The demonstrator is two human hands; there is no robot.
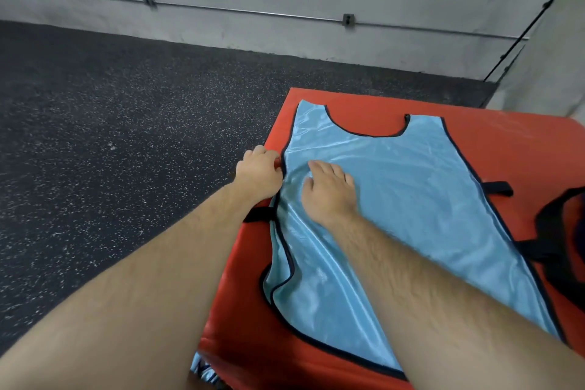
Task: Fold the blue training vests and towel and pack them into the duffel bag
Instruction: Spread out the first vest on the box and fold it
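Note:
A light blue training vest (408, 187) with black trim lies spread flat on a red padded block (493, 136), neck opening at the far end. My left hand (258, 172) is at the vest's left edge, fingers curled down over the block's edge where the black trim runs. My right hand (327, 193) rests palm down on the vest's left part, fingers fairly straight. A dark duffel bag (566, 241) shows partly at the right edge of the block. A bit of blue fabric (202, 370) peeks out at the block's lower left corner.
The block has black strap handles (258, 215) on its left side and on the right (498, 188). Dark speckled rubber floor (110, 136) fills the left. A grey wall with a metal pipe (253, 11) runs behind, and a wall corner stands at right.

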